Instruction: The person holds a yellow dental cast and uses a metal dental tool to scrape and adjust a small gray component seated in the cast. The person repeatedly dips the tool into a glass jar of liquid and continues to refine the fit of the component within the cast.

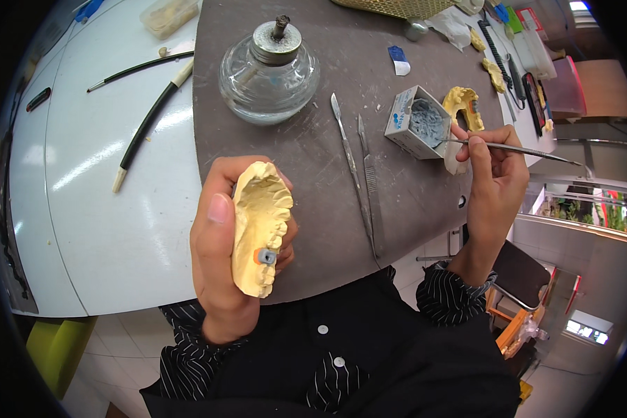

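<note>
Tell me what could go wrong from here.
The cast might drop and chip if the left hand, its only visible support, slips. The box could tip if the right hand presses the tool against it. The lamp looks like glass and could break if knocked.

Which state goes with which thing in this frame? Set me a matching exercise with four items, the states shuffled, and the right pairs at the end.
Things:
1. glass spirit lamp
2. left hand
3. small open box
4. right hand

States:
A. contains blue-grey material
B. grips a thin metal tool
C. topped by a dark wick, no flame visible
D. grips a yellow dental cast

Pairs: 1-C, 2-D, 3-A, 4-B
</note>
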`<action>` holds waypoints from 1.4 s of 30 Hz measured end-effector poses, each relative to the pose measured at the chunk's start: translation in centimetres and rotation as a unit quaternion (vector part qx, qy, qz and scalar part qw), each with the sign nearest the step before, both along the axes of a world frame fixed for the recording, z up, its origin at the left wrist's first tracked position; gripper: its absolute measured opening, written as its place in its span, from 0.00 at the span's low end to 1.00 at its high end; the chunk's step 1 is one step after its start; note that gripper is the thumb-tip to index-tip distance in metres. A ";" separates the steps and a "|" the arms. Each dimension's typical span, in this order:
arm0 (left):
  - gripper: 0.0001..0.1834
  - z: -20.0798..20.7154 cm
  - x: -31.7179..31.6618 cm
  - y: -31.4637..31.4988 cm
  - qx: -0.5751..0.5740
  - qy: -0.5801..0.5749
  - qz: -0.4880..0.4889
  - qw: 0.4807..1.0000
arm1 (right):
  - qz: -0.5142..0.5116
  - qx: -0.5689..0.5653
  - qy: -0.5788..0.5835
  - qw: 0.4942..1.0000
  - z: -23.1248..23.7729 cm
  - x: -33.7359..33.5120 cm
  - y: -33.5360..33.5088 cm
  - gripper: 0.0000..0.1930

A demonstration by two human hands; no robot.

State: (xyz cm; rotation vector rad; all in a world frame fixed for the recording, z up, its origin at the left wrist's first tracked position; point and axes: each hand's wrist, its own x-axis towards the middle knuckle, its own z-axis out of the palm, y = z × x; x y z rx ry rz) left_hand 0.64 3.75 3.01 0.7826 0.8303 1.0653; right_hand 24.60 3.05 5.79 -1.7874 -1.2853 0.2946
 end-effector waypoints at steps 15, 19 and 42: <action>0.24 0.2 1.0 0.0 -0.004 0.015 0.021 1.000 | 0.042 0.048 0.090 0.994 0.5 0.7 -0.2 0.03; 0.24 0.3 0.0 0.1 -0.032 -0.010 -0.019 0.999 | 0.079 0.100 0.091 0.988 1.4 -0.6 -0.2 0.03; 0.22 0.3 -0.7 0.2 0.010 -0.006 -0.039 0.999 | 0.268 0.204 0.041 0.941 2.0 -8.5 6.7 0.07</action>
